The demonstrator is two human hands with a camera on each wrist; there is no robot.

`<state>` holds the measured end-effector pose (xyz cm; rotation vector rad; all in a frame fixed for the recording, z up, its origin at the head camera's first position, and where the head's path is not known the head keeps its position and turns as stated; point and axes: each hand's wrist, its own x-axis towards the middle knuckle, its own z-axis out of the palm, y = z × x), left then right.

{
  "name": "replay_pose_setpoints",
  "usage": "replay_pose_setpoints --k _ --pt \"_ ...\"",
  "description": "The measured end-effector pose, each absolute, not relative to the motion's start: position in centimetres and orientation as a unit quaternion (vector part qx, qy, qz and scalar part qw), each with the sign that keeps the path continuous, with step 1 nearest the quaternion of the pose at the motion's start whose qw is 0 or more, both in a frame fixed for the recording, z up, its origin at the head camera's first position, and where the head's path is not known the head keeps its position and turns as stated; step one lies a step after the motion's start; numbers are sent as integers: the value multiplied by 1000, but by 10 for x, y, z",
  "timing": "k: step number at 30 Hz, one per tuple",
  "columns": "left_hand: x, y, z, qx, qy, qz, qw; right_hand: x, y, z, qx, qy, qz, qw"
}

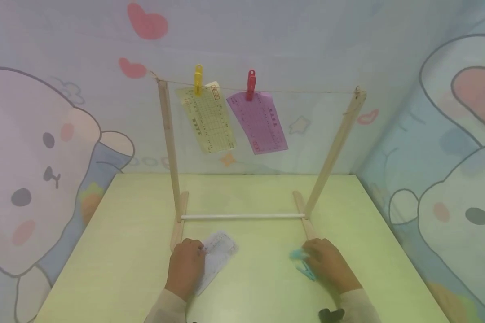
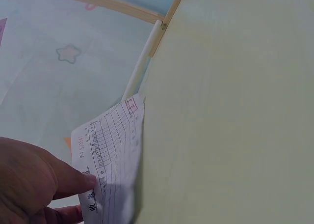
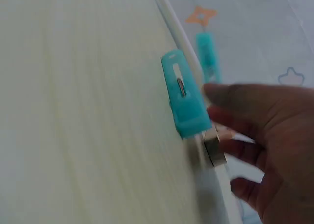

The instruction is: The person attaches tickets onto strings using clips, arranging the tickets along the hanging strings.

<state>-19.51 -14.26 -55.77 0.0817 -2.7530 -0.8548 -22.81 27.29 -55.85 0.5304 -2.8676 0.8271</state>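
Note:
My left hand (image 1: pixel 187 265) pinches the edge of a white printed receipt (image 1: pixel 219 255) above the table's left front. In the left wrist view the thumb lies on the receipt (image 2: pixel 115 150), which is slightly bent and shows a ruled grid. My right hand (image 1: pixel 327 262) is low at the right, its fingertips pinching a blurred teal clothespin (image 1: pixel 297 255). A second teal clothespin (image 1: pixel 306 272) is just below those fingers. Both teal clothespins (image 3: pixel 186 96) show beside the thumb in the right wrist view; their exact contact with the fingers is partly hidden.
A wooden frame (image 1: pixel 333 150) with a white crossbar (image 1: pixel 242 216) stands behind the hands. From its string (image 1: pixel 303 92) hang a yellow receipt (image 1: pixel 208 119) under a yellow clothespin (image 1: pixel 198 80) and a purple receipt (image 1: pixel 260 123) under a red clothespin (image 1: pixel 251 85). Patterned cloth walls surround the table (image 1: pixel 250 305).

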Motion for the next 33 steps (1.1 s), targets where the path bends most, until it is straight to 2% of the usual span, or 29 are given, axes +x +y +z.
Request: replay_pose_setpoints --k 5,11,15,23,28,33 --pt "-190 -138 -542 21 -923 -365 122 -218 281 -545 129 -908 396 49" --pt "-194 -118 -507 -1 -870 -479 116 -217 286 -505 189 -822 532 77" --pt "-208 -99 -469 -27 -813 -569 117 -227 282 -444 234 -787 555 130" --pt "-255 -47 -373 -86 -702 -699 108 -251 253 -286 266 -772 491 305" --pt "-279 -21 -327 -95 -664 -732 117 -264 235 -210 235 -785 466 334" --pt "-292 -1 -303 -61 -644 -755 105 -284 225 -162 196 -830 407 327"
